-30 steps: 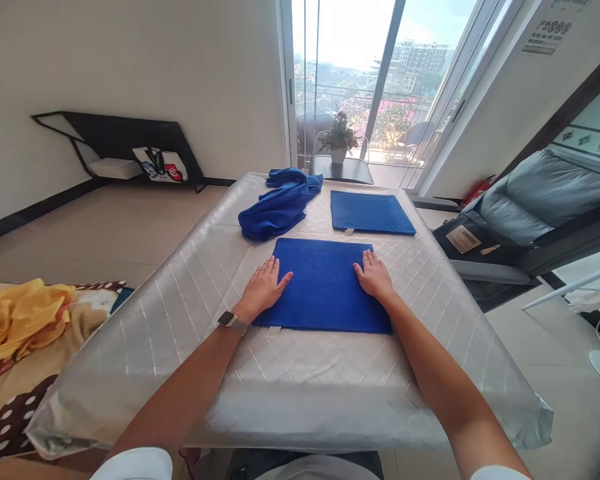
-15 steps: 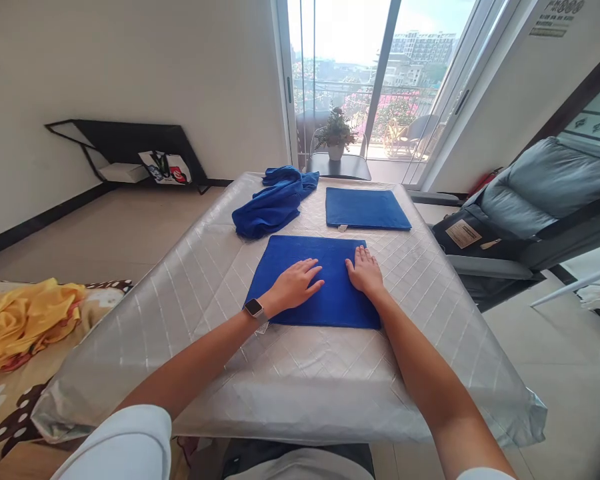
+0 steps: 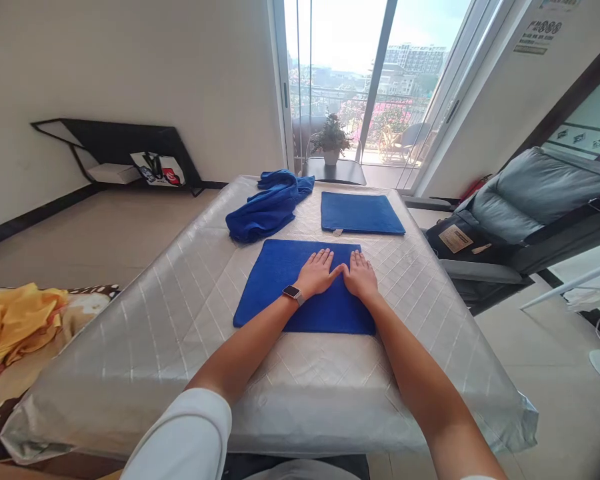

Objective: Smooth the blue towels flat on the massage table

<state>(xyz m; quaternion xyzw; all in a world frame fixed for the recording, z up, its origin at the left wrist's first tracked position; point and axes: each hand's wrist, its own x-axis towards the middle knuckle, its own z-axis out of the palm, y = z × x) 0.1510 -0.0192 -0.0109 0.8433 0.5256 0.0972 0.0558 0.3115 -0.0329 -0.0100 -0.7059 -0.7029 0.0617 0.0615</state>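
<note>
A blue towel [image 3: 273, 287], folded into a flat rectangle, lies on the table in front of me. My left hand [image 3: 317, 272] rests flat on it, right of its middle, fingers stretched out and holding nothing. Beside it, my right hand [image 3: 361, 275] lies flat along the towel's right edge with its fingers extended. The thumbs of both hands meet or nearly touch. Farther back sits a second folded blue towel [image 3: 363, 213] with a small white tag at its near edge. Left of that is a crumpled blue towel [image 3: 267, 208] in a loose heap.
A silver quilted cover [image 3: 180, 333] drapes over the table. Behind it stands a chair with a potted plant [image 3: 331, 139], before a sliding glass door. A grey armchair [image 3: 530, 200] is close on the right. Yellow cloth [image 3: 17, 327] lies at lower left.
My left hand has slid right across the towel to sit beside my right hand. The right hand stays on the right edge. The view has shifted slightly.
</note>
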